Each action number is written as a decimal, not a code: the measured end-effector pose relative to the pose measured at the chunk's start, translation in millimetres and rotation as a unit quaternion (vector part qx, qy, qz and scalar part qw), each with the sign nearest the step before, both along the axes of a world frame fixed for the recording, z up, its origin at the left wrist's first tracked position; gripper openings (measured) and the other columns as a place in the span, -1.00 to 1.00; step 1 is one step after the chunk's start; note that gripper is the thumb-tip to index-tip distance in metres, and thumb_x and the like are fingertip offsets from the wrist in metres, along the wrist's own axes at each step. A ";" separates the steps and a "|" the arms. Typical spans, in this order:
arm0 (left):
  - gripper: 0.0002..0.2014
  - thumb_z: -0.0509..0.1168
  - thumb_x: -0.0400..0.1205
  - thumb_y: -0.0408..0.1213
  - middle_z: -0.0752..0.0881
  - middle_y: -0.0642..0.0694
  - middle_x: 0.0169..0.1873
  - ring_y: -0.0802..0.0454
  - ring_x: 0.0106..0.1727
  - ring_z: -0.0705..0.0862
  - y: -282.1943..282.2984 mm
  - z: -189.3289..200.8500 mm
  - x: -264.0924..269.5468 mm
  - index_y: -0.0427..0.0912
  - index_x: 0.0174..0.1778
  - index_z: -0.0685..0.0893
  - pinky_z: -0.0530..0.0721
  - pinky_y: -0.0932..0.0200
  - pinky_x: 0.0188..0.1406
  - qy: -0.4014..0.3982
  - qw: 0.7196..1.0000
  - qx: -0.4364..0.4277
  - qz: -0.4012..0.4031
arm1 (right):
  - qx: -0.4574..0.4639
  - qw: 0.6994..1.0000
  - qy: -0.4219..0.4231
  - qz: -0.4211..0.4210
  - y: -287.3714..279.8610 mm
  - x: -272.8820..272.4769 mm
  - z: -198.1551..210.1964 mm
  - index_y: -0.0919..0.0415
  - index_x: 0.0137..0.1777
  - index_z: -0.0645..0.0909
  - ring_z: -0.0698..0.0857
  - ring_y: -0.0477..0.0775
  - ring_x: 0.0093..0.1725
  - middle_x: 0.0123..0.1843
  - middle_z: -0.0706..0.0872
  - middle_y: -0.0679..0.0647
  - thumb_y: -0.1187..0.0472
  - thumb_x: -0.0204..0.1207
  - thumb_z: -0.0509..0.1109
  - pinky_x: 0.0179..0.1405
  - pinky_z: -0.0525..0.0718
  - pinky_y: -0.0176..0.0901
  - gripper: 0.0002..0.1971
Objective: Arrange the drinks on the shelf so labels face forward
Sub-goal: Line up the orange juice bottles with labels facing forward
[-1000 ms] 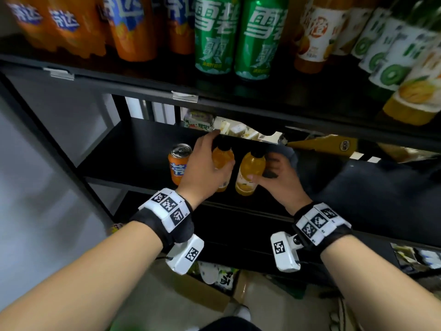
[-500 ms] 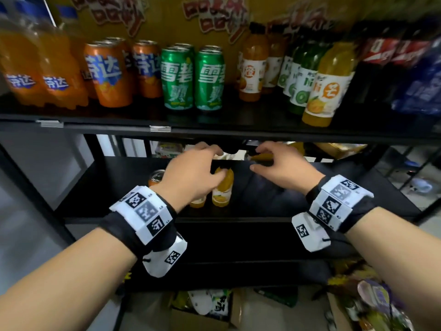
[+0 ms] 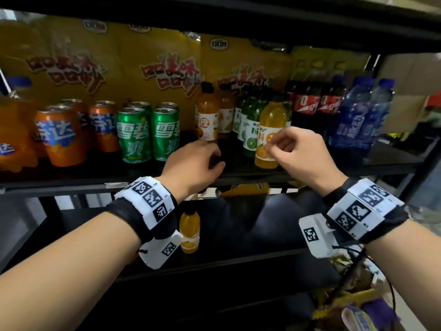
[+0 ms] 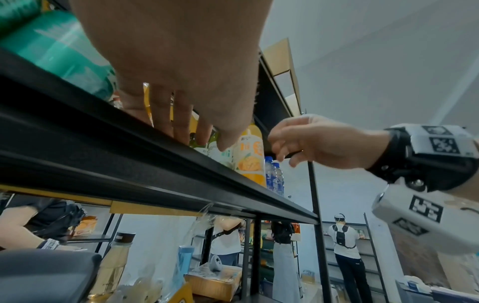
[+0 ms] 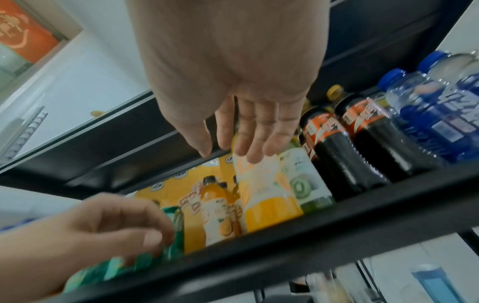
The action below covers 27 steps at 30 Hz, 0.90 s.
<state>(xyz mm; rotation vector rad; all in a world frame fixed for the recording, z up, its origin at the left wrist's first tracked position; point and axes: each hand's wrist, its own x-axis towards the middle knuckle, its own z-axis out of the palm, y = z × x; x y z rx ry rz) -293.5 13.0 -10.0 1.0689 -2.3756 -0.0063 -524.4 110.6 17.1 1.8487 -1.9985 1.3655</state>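
The upper shelf (image 3: 71,185) holds orange cans (image 3: 59,137), green cans (image 3: 133,137), orange juice bottles (image 3: 207,115), green kiwi bottles (image 3: 249,139), a yellow mango bottle (image 3: 272,115), cola bottles (image 3: 305,103) and blue bottles (image 3: 355,120), their labels toward me. My left hand (image 3: 214,161) hovers over the shelf's front edge below the orange juice bottles, fingers loose and empty. My right hand (image 3: 274,142) hangs just in front of the yellow mango bottle (image 5: 269,205), fingers relaxed, holding nothing. One small orange bottle (image 3: 189,231) stands on the lower shelf.
Yellow snack bags (image 3: 155,68) line the back of the upper shelf behind the drinks. Another black shelf board (image 3: 286,17) runs close overhead. Bags and packets (image 3: 353,306) lie on the floor at the lower right. Other people stand at shelves in the background of the left wrist view.
Both hands have let go of the orange bottles on the lower shelf and risen to the upper shelf. My view has lifted with them.
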 end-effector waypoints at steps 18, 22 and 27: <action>-0.51 0.15 0.78 0.18 0.56 -0.08 0.43 -0.14 0.36 0.62 -25.0 -6.8 -5.8 -0.03 0.49 0.61 0.67 -0.12 0.30 -0.053 0.992 0.106 0.038 | 0.050 0.995 0.066 -0.059 -42.8 -20.3 52.2 0.13 0.32 0.56 0.77 0.20 0.07 0.04 0.76 0.06 -0.22 0.34 0.67 -0.01 0.79 0.12 -0.32; -0.49 0.13 0.79 0.16 0.49 -0.10 0.55 -0.14 0.48 0.56 -29.8 -2.7 -8.4 0.00 0.60 0.52 0.58 -0.03 0.41 -0.083 0.987 0.134 0.035 | 0.047 0.995 0.085 -0.006 -44.3 -1.4 69.5 0.03 0.25 0.61 0.80 0.09 -0.05 -0.07 0.80 -0.06 -0.23 0.27 0.63 -0.11 0.81 0.06 -0.39; -0.53 0.17 0.78 0.08 0.53 -0.15 0.49 -0.18 0.45 0.57 -33.8 2.4 -11.7 -0.04 0.55 0.58 0.58 -0.06 0.42 -0.094 0.984 0.143 0.041 | 0.034 0.993 0.055 0.096 -81.5 35.8 94.7 -0.05 0.20 0.58 0.77 -0.12 -0.04 -0.03 0.74 -0.24 -0.20 0.29 0.63 -0.10 0.80 -0.05 -0.47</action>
